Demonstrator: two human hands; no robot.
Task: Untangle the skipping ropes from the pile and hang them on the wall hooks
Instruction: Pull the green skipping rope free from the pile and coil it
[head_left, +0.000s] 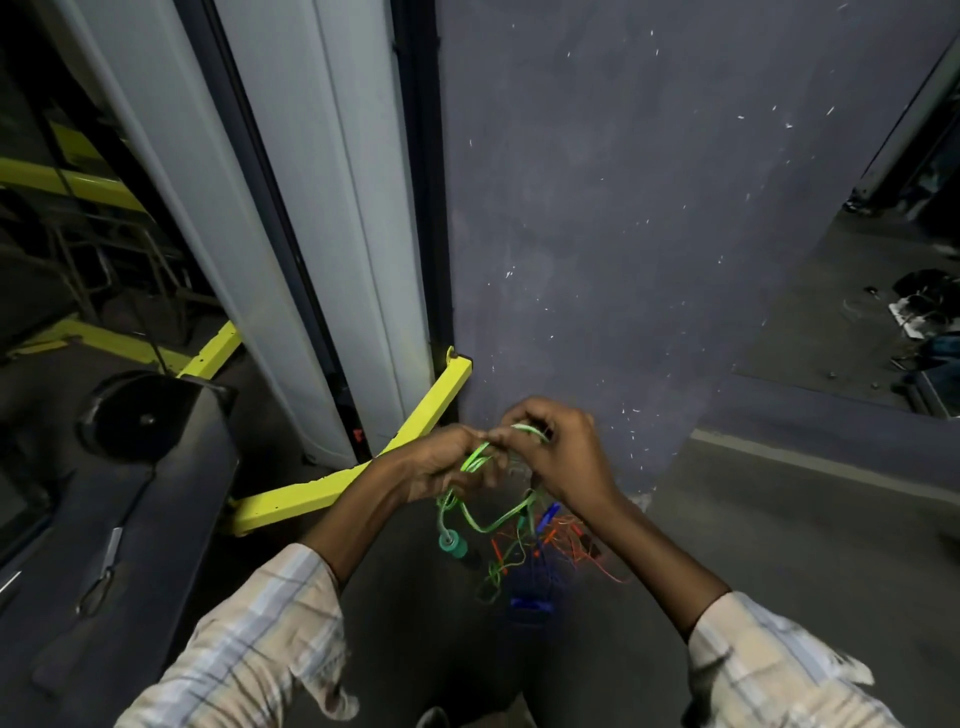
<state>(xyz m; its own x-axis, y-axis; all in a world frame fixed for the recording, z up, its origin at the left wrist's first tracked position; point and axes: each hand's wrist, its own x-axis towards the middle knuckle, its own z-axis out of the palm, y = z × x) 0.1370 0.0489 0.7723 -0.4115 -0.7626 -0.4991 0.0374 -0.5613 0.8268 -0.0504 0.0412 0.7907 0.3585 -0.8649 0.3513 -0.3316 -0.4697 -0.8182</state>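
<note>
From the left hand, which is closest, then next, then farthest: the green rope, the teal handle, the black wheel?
Measured from the left hand:
1. Green rope, in its grip.
2. Teal handle, dangling just below.
3. Black wheel, far off to the left.

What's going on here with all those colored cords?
A person is working a green rope loose with both hands. The left hand and right hand each hold a grip on it at chest height, close to a dark wall. Its teal handle dangles below. A tangle of orange, blue and green ropes hangs underneath. No hooks are visible, and nothing is hung yet.
</note>
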